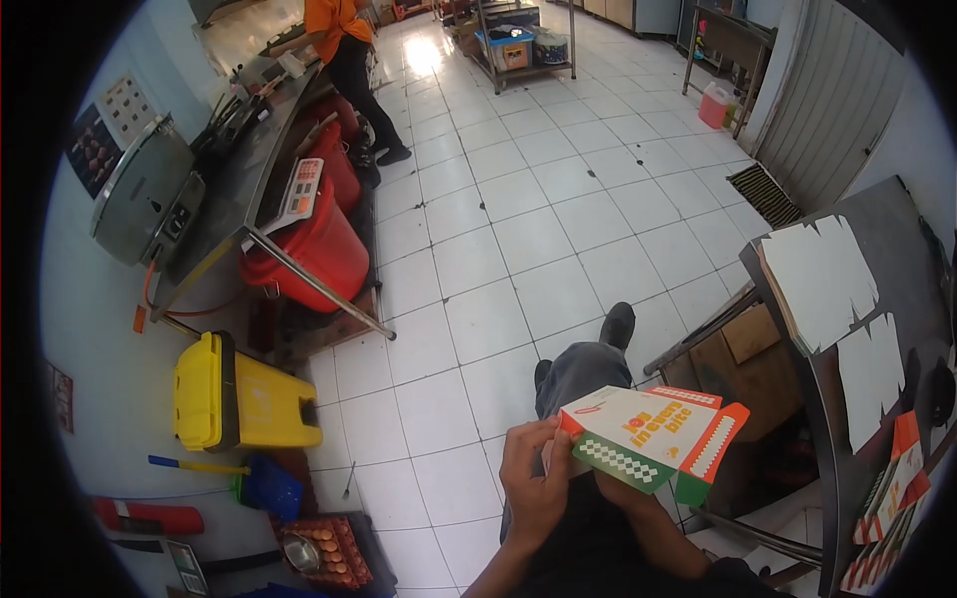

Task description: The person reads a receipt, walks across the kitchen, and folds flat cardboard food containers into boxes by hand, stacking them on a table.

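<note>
Above my lap is a partly folded cardboard food box [638, 431], white with orange and green flaps and the words "joy in every bite". The fingers and thumb of my left hand [533, 476] pinch its near left corner, at an orange flap. My right hand [623, 490] is underneath, holding it from below; the box hides most of its fingers. On the right side, the flaps of the box stand partly bent. More printed cartons [892, 498] lie stacked at the lower right.
White sheets [822, 279] lie on the dark table [902, 214] at my right. To the left are a yellow pedal bin [249, 394], a red tub [314, 249] under a steel counter [239, 169], and eggs [334, 553] on a tray. A person in orange [339, 35] stands farther back.
</note>
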`<state>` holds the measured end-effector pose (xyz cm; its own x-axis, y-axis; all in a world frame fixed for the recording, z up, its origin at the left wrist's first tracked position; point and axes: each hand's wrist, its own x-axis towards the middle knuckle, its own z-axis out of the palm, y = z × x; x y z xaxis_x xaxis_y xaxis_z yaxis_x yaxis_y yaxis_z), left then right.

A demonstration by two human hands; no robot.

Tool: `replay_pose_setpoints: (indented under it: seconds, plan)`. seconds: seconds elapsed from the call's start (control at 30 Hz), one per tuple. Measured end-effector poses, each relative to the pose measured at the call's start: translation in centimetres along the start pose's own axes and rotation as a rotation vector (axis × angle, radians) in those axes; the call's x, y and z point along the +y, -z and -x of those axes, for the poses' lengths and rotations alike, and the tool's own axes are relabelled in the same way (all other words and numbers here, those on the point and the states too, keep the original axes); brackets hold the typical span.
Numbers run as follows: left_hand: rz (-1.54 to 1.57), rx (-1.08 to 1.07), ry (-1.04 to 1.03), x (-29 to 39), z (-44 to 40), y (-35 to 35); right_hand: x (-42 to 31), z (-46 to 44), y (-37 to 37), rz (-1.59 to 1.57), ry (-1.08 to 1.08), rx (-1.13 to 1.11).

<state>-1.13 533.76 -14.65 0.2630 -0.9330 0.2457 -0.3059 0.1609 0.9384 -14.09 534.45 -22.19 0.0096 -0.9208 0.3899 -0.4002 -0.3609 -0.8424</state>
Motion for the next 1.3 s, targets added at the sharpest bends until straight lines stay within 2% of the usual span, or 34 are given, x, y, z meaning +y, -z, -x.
replay_pose_setpoints:
  seconds: [0.1, 0.2, 0.4, 0.5, 0.6, 0.8, 0.9, 0.97, 1.1, 1.3]
  plan:
    - [-0.033, 0.037, -0.052, -0.1, 0.2, -0.4, 0.9, -0.1, 0.2, 0.034, -0.071, -0.089]
    - [0.018, 0.078, -0.018, -0.3, 0.5, -0.9, 2.5, 1.0, 0.2, -0.056, -0.11, -0.177]
    - [-0.116, 0.124, -0.181, -1.3, 1.0, -1.1, -0.5, -0.4, 1.1, -0.057, -0.19, -0.141]
    - [-0.068, 0.031, -0.213, -1.0, 0.5, -0.3, -1.7, -0.5, 1.4, 0.002, -0.194, -0.148]
    - [-0.147, -0.078, -0.247, -0.3, -0.1, 0.5, -1.8, -0.1, 1.3, 0.105, -0.249, -0.165]
    - [-0.054, -0.021, -0.156, -0.1, 0.5, 0.6, -2.5, -0.2, 1.1, 0.208, -0.053, -0.213]
    - [-0.078, 0.032, -0.183, 0.6, 0.5, 0.9, -1.7, -0.6, 1.5, -0.117, -0.057, -0.161]
    - [-0.033, 0.051, -0.165, 0.1, 0.6, 0.6, -1.3, -0.7, 1.9, -0.19, -0.093, -0.144]
    - [-0.036, -0.021, -0.091, 0.3, 1.0, 0.9, -1.2, -0.8, 1.8, -0.174, -0.158, -0.138]
    - [0.006, 0.009, -0.095, -2.4, 1.6, 0.5, -1.4, -0.7, 2.0, -0.114, -0.194, -0.149]
